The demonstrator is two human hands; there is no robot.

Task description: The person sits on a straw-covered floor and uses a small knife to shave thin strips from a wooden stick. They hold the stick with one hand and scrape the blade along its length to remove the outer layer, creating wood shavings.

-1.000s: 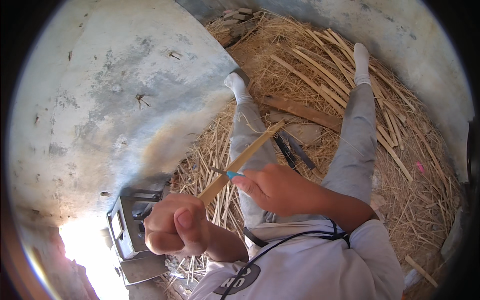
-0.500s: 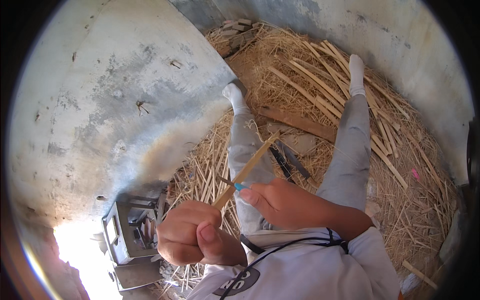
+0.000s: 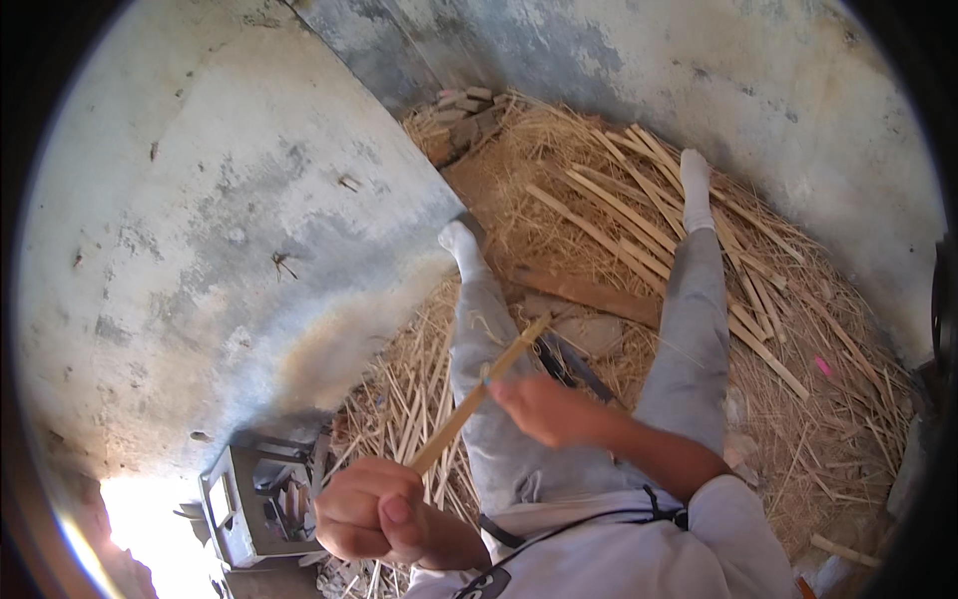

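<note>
My left hand (image 3: 369, 509) is closed round the lower end of a flat yellowish wooden strip (image 3: 449, 427), which slants up and away across my left thigh. Thin curled shavings hang near the strip's far end. My right hand (image 3: 547, 407), smeared by motion, is closed at the strip's middle on a small knife (image 3: 486, 381) with a turquoise handle; its blade lies across the strip and is hardly visible now. Between my outstretched legs, just beyond the right hand, lie dark flat-bladed tools (image 3: 584, 371), partly hidden.
Long split strips (image 3: 619, 215) lie in a pile by my right foot. Shavings and thin slivers (image 3: 399, 414) cover much of the floor. A brown plank (image 3: 589, 292) lies between my legs. Stained walls (image 3: 239, 200) enclose the left and far sides. A grey metal frame (image 3: 235, 509) stands at lower left.
My right hand and the knife have moved a little up along the strip, farther from my left hand. The whole view has shifted slightly; the left hand keeps its hold.
</note>
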